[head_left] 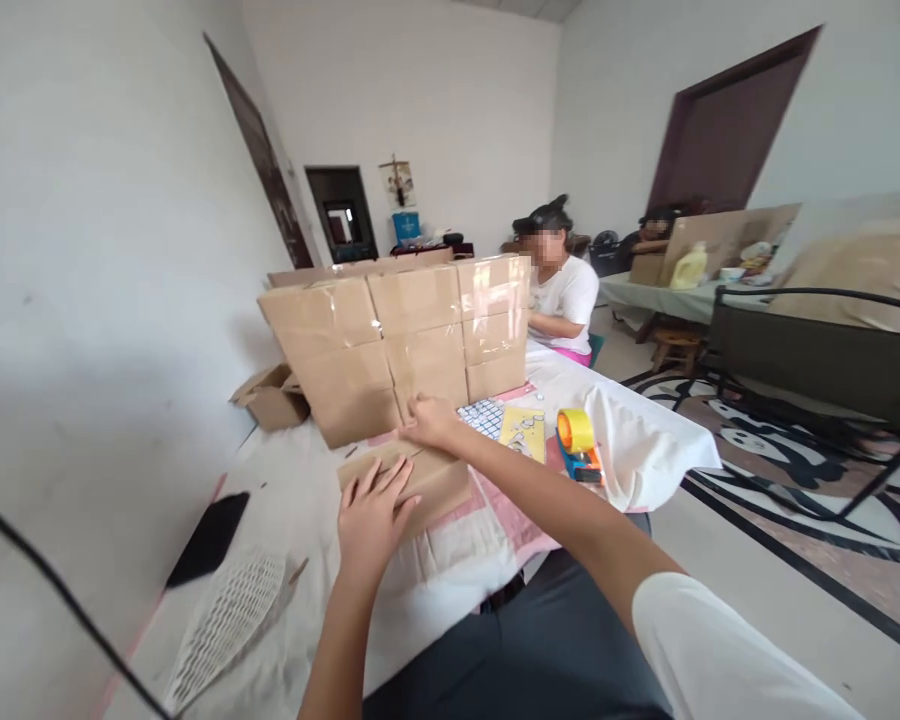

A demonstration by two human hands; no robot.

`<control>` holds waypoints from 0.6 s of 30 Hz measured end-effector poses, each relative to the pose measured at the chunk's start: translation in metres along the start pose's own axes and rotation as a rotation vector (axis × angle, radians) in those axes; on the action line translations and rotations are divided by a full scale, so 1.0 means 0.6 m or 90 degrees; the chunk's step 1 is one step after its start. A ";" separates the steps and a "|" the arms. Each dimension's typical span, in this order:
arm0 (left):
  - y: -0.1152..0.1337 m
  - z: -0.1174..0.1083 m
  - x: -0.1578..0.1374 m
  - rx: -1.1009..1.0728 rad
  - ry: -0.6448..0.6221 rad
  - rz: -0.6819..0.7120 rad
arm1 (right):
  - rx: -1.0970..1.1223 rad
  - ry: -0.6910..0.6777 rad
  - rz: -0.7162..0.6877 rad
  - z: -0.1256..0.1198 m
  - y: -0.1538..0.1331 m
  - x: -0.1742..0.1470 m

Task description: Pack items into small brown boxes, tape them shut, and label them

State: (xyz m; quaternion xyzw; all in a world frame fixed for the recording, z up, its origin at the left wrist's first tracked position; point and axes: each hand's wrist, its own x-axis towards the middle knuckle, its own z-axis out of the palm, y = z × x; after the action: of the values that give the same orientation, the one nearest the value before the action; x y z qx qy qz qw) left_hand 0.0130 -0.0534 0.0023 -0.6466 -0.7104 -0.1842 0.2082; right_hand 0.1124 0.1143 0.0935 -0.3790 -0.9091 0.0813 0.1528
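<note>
**Two Hands Over a Cardboard Box Beside a Taped Stack**

A person seated at a table covered with a white cloth bends to a cardboard box lying just in front of a stack of boxes. The box lies flat, its long side running roughly along the face of the stack.

The left hand rests on the top toward the left end, fingers spread, gripping nothing. The right hand reaches across to the far edge, nearer the stack, its fingers bent down at the cardboard; whether they pinch a flap or merely press cannot be told. The key relation: the box lies directly beneath the left palm and on the near side of the right fingers, with the right hand closer to the stack.

In front of the stack's right end lie a patterned sheet, a yellow booklet and a roll of yellow tape on its dispenser. A smaller box sits left of the stack; a black pad and white netting lie in front and to the left. A co-worker sits beyond the stack's right end.
</note>
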 end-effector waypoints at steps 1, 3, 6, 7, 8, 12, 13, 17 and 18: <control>-0.003 0.004 -0.001 0.009 0.010 0.006 | 0.011 -0.032 -0.006 -0.001 0.005 -0.004; -0.010 0.011 -0.002 0.018 0.028 0.034 | 0.030 -0.099 0.011 0.004 0.011 -0.011; -0.020 0.012 -0.008 0.020 0.044 0.089 | 0.055 -0.133 0.092 0.014 0.015 -0.015; -0.022 0.010 -0.010 0.019 0.044 0.107 | 0.064 -0.121 0.116 0.016 0.020 -0.014; -0.024 0.008 -0.013 0.018 0.045 0.123 | 0.075 -0.106 0.133 0.017 0.029 -0.012; -0.024 -0.001 -0.020 0.014 0.060 0.152 | 0.114 -0.080 0.208 0.006 0.126 -0.011; -0.024 -0.002 -0.020 0.012 0.064 0.152 | 0.120 -0.078 0.235 0.000 0.163 -0.017; -0.026 0.002 -0.015 -0.002 0.063 0.149 | 0.135 -0.060 0.314 -0.017 0.301 -0.059; -0.027 0.003 -0.014 -0.006 0.061 0.147 | 0.141 -0.056 0.318 -0.018 0.324 -0.069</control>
State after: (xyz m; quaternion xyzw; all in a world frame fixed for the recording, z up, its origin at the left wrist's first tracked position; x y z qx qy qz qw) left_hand -0.0027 -0.0608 -0.0036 -0.7153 -0.6197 -0.1933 0.2587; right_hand 0.2728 0.2210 0.0436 -0.5687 -0.7787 0.2317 0.1288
